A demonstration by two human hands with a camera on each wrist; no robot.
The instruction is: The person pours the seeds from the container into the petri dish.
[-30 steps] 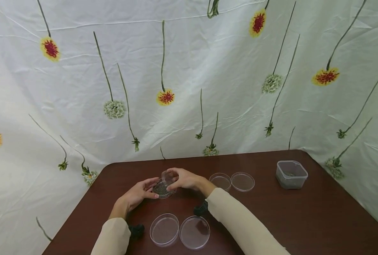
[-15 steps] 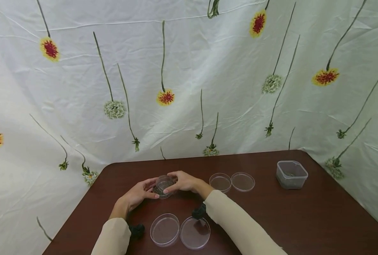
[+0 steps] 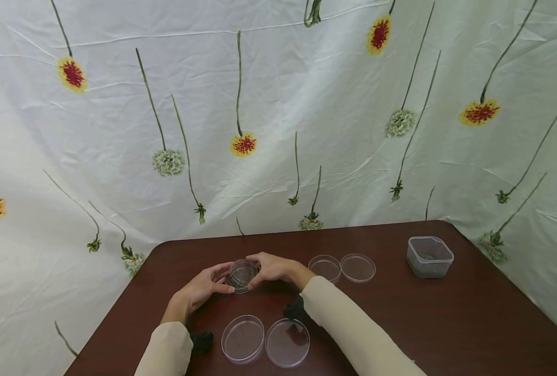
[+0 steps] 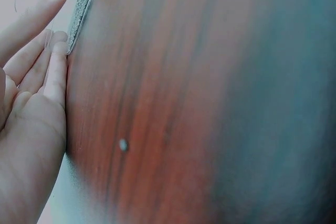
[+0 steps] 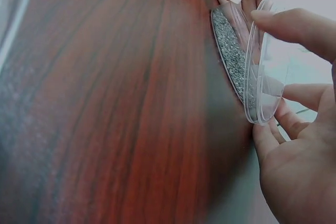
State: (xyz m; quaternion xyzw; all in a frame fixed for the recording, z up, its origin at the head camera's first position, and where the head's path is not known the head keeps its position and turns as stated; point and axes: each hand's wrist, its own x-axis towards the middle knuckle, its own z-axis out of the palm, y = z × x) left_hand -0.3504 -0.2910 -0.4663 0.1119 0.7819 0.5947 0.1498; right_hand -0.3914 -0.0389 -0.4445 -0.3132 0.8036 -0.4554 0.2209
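1 clear dish [image 5: 270,72], tilted; 1 shallow dish [image 5: 224,65], grey granules [image 5: 231,51] inside.

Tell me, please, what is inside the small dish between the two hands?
Grey grains lie inside the small dish, partly showing through the clear lid that the right hand holds. Whatever is beneath the grains cannot be seen; they cover it.

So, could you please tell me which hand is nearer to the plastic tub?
The right. The right hand, gripping a clear dish, is left of the tub; the left hand, at the dish of grains, is farther left.
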